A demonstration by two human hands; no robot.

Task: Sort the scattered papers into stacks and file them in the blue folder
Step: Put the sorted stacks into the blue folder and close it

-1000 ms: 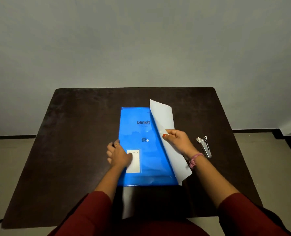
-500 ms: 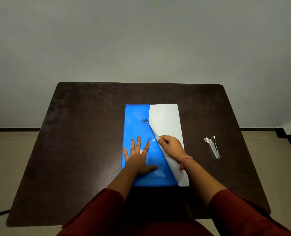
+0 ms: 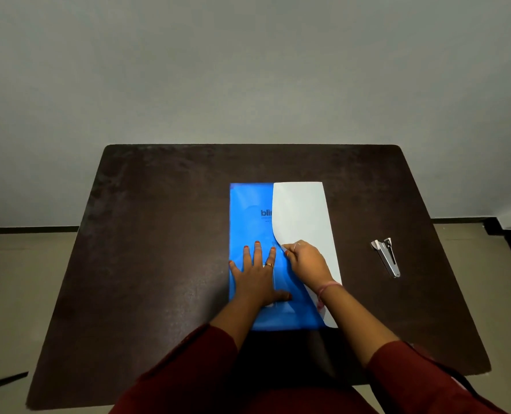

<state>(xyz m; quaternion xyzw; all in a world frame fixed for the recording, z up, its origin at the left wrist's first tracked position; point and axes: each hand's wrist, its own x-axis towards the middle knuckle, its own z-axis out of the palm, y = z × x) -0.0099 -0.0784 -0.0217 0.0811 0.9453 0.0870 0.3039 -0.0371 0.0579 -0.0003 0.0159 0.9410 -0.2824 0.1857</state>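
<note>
The blue folder (image 3: 248,222) lies lengthwise in the middle of the dark table (image 3: 158,249), its printed logo partly covered. A white flap or sheet (image 3: 302,216) curves over the folder's right half. My right hand (image 3: 306,259) pinches the flap's left edge near the folder's middle. My left hand (image 3: 258,276) presses flat on the folder's near left part, fingers spread and straight.
A metal stapler (image 3: 387,256) lies on the table to the right of the folder. Bare dark tabletop stretches left of the folder. A grey wall stands behind the far table edge, and floor shows on both sides.
My right hand has folded the white flap down over the folder's right half. My left hand went from curled at the folder's near left edge to flat on it.
</note>
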